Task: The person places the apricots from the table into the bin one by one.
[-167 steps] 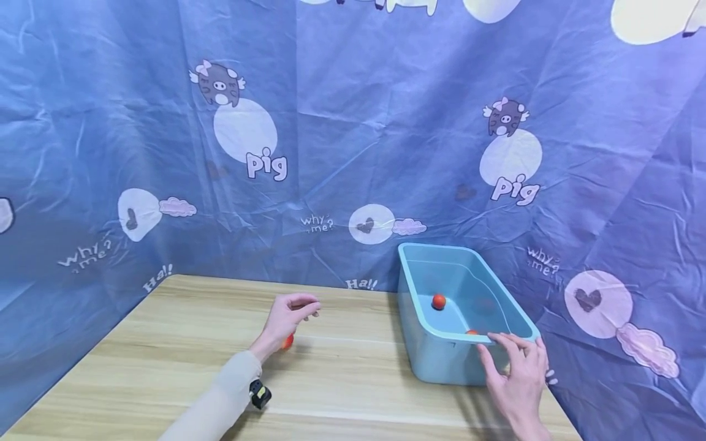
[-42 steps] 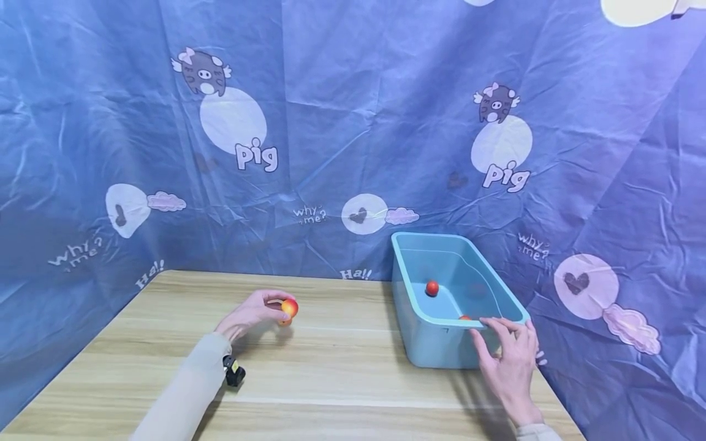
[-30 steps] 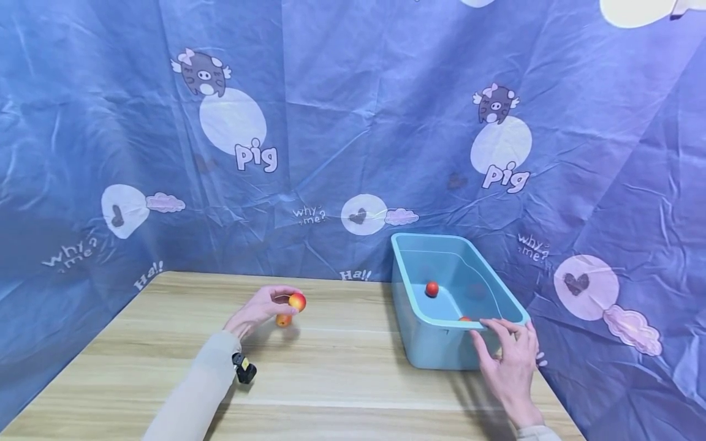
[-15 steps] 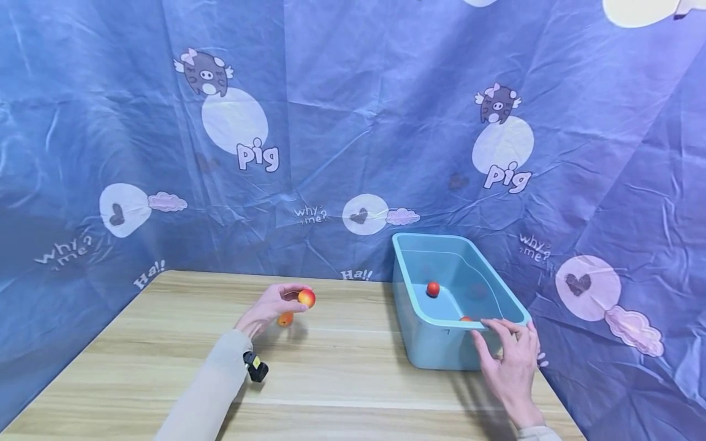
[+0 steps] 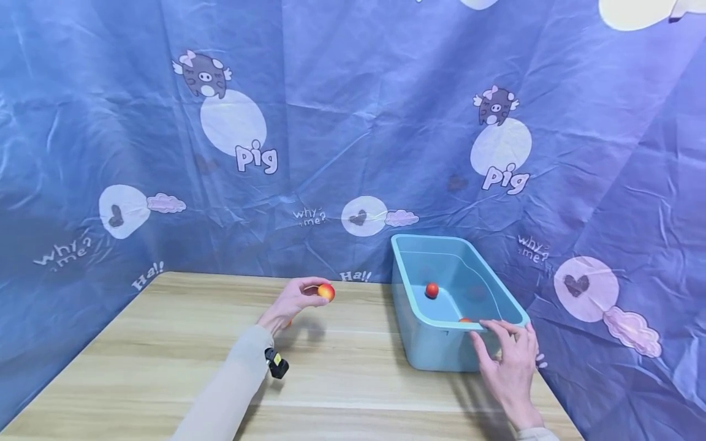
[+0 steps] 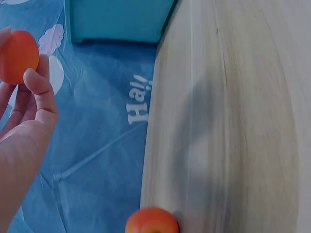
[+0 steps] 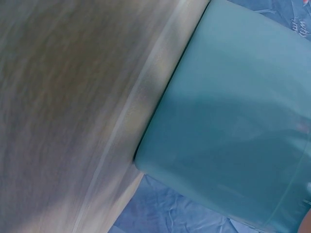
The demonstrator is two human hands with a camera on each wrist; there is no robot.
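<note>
In the head view my left hand (image 5: 298,301) is above the wooden table, pinching a small red-and-yellow apple (image 5: 326,292) between thumb and fingers. The left wrist view shows that held apple (image 6: 18,57) as orange-red. A second apple (image 6: 152,222) lies on the table; in the head view my left hand and wrist mostly hide it. My right hand (image 5: 512,366) holds the near right corner of a blue plastic bin (image 5: 441,343), fingertips over the rim and thumb on the outer wall. Inside the bin lie a red apple (image 5: 432,290) and another apple (image 5: 466,320), partly hidden by the near rim.
The bin stands at the right of the wooden table (image 5: 342,380), near its back edge. A blue printed cloth (image 5: 331,135) hangs behind and along both sides. A small black device (image 5: 277,364) is strapped at my left wrist.
My left hand, near the table apples earlier, has lifted one apple and carried it rightward, away from the other left on the table. The right hand stays at the bin's corner.
</note>
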